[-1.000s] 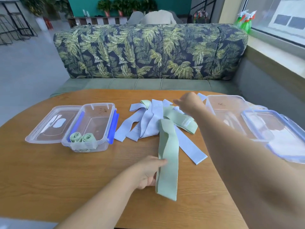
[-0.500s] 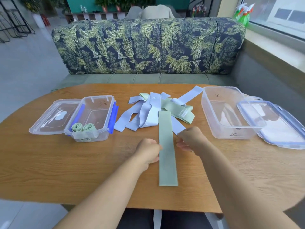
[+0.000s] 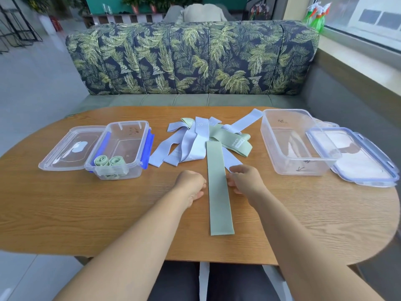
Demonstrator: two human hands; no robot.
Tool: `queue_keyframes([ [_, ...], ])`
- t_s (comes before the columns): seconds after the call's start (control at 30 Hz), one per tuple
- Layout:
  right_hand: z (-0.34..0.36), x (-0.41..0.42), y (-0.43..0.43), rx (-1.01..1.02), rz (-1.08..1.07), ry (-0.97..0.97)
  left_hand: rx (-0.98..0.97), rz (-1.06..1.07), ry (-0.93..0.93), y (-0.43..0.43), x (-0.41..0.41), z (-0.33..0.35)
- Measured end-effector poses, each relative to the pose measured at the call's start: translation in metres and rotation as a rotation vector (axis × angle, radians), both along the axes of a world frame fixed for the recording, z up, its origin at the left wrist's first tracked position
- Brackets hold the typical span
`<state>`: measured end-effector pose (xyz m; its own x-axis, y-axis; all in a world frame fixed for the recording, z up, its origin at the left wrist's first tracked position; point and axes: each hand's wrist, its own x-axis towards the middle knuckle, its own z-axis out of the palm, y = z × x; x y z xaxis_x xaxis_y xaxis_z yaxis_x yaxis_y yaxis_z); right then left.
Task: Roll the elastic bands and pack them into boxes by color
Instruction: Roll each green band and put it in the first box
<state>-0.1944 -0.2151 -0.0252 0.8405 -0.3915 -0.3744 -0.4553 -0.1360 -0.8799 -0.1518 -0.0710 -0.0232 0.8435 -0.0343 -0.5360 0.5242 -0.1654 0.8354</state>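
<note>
band: flat sage-green elastic band (image 3: 219, 192), a smooth matte strip lying straight on the desk between the two hands. Far end meets the pile, near end points toward the person.
left hand (image 3: 191, 185): fingers curled into a loose fist with nothing in it, knuckles just beside the band's left edge.
right hand (image 3: 244, 180): fingers curled, tips at the band's right edge. Cannot tell if it pinches or only touches.
pile: heap of loose bands (image 3: 195, 146) just beyond both hands. Pale lilac-blue and green fabric strips, crossed and overlapping, some with printed lettering.
left box: clear rectangular plastic box with blue clips (image 3: 130, 135), rounded corners, well left of the left hand. Two rolled green bands (image 3: 110, 162) sit side by side at its near end.
left lid: clear flat lid (image 3: 69, 148) against that box's far-left side.
right box: second clear plastic box (image 3: 282, 148), right of the right hand and further out. Blue-rimmed lid (image 3: 358, 161) against its right side.
desk (image 3: 86, 213): rounded top, wood-grain surface.
</note>
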Motion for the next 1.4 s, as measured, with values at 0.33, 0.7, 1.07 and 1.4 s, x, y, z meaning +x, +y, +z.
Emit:
queue_keyframes([
  [0.33,-0.01,-0.005,0.006,-0.012,0.063,-0.111,0.19,-0.146,-0.234,-0.005,0.009,-0.017],
  [0.7,-0.003,-0.053,0.012,-0.062,0.262,-0.239,0.625,-0.441,-0.547,-0.002,0.004,-0.026],
  [1.07,-0.02,-0.096,0.017,-0.437,0.572,-0.231,0.647,-0.471,-0.651,0.001,-0.003,-0.027],
  [1.4,-0.023,-0.091,0.016,-0.552,0.657,-0.247,0.5,-0.767,-0.871,0.051,-0.067,0.002],
])
